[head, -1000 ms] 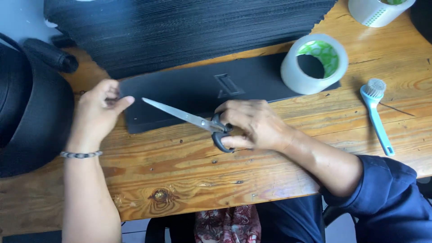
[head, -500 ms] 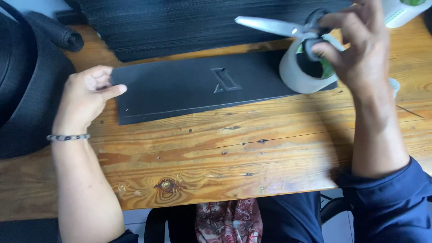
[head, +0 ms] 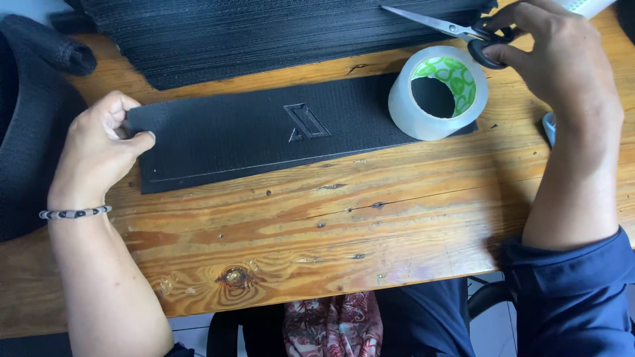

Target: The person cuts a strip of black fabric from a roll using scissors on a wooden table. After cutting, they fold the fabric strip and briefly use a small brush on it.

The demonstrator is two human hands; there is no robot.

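Note:
A long black textured strip (head: 264,135) with a raised emblem lies flat on the wooden table (head: 344,225). My left hand (head: 99,149) pinches its left end between thumb and fingers. My right hand (head: 562,59) is up at the far right, fingers through the black handles of a pair of scissors (head: 456,30). The blades are closed and point left, above the far edge of the table. A roll of clear tape (head: 440,92) with a green core stands on the strip's right end, just below the scissors.
A thick stack of black sheets (head: 264,33) fills the back of the table. Dark fabric (head: 33,119) hangs over the left edge. A light blue object (head: 549,125) peeks out behind my right wrist. My lap is below the near edge.
My right hand lifted the scissors off the strip and carried them up to the far right, past the tape roll. My left hand kept its hold on the strip's left end.

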